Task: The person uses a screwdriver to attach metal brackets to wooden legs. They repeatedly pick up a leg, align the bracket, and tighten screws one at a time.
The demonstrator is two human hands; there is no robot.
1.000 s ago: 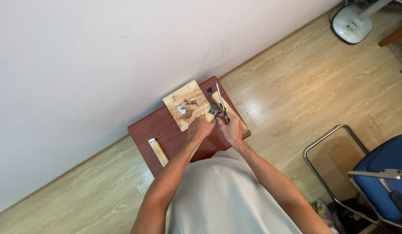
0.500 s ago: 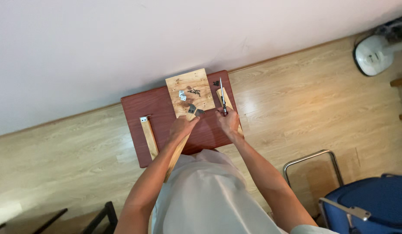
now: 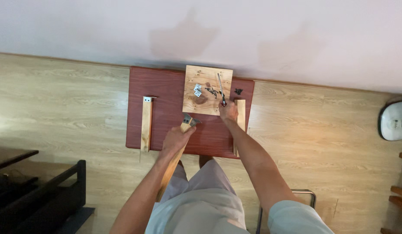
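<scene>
My left hand point(image 3: 176, 139) grips a long wooden strip point(image 3: 172, 167) that carries a small metal bracket point(image 3: 188, 119) at its far end. The strip lies over the near edge of a low reddish table point(image 3: 166, 93). My right hand point(image 3: 228, 112) holds a screwdriver point(image 3: 221, 90) whose shaft points away from me over a square wooden board point(image 3: 208, 89). On the board lie small metal brackets point(image 3: 197, 90) and dark screws point(image 3: 211, 91).
Another wooden strip point(image 3: 146, 124) with a bracket lies on the table's left part, and one more strip point(image 3: 240, 115) lies beside my right hand. More screws point(image 3: 238, 91) sit right of the board. A white wall, dark furniture point(image 3: 40, 190) and a fan base point(image 3: 394, 121) surround the table.
The view has swung so the table now sits square and centred. My hands have parted: the left drew the bracketed strip toward me, the right stays at the board with the screwdriver.
</scene>
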